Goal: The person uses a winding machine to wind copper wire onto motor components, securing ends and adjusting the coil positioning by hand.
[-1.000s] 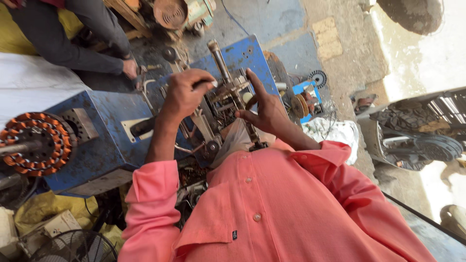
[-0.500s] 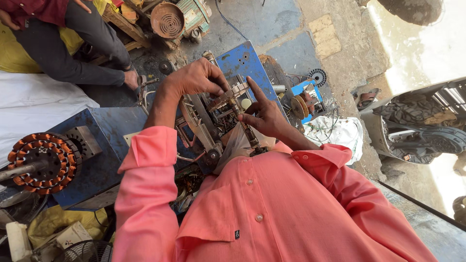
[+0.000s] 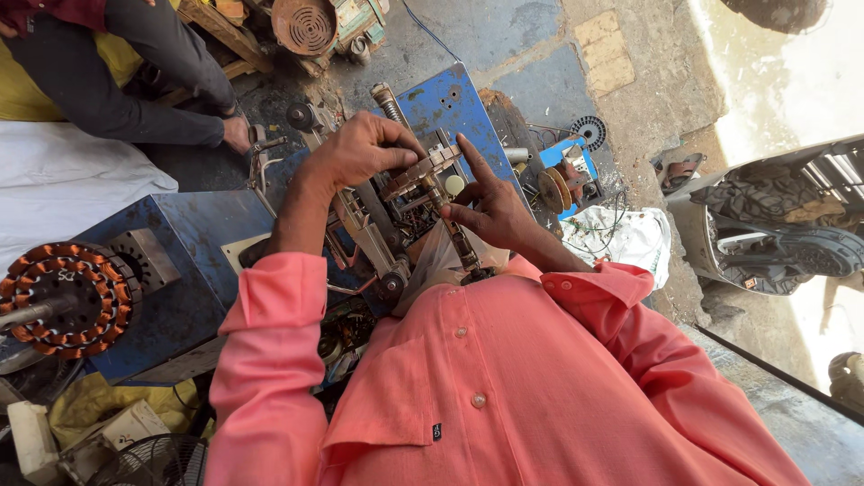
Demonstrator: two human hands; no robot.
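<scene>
The person's left hand (image 3: 355,148) comes in from the salmon-pink sleeve (image 3: 261,360) and is curled over the top of a small brown block-shaped metal part (image 3: 421,169), thumb and fingers closed around its near end so that the part sticks out to the right from under the fingertips. That part sits on the grey metal winding jig (image 3: 387,229), a cluttered frame of rods and brackets mounted on the blue-painted metal surface (image 3: 193,261), and it lies directly between the two hands. The right hand (image 3: 490,211) is just beside it on the other side, mostly open, its forefinger stretched upward so the tip reaches the far end of the brown part; whether the tip quite touches cannot be told. The other fingers of that hand are loosely bent and hold nothing, resting close against a dark threaded steel rod (image 3: 454,229) that runs down from the part toward the person's chest. At the left edge of the blue surface stands a round motor stator wound with copper-coloured coils (image 3: 63,297). Beyond the jig, on the floor, lie a small blue box with a brown pulley wheel (image 3: 558,180) and a crumpled white plastic bag (image 3: 621,238). Another person in dark trousers (image 3: 117,85) sits at the upper left, a hand (image 3: 238,133) resting near the surface's far edge.
</scene>
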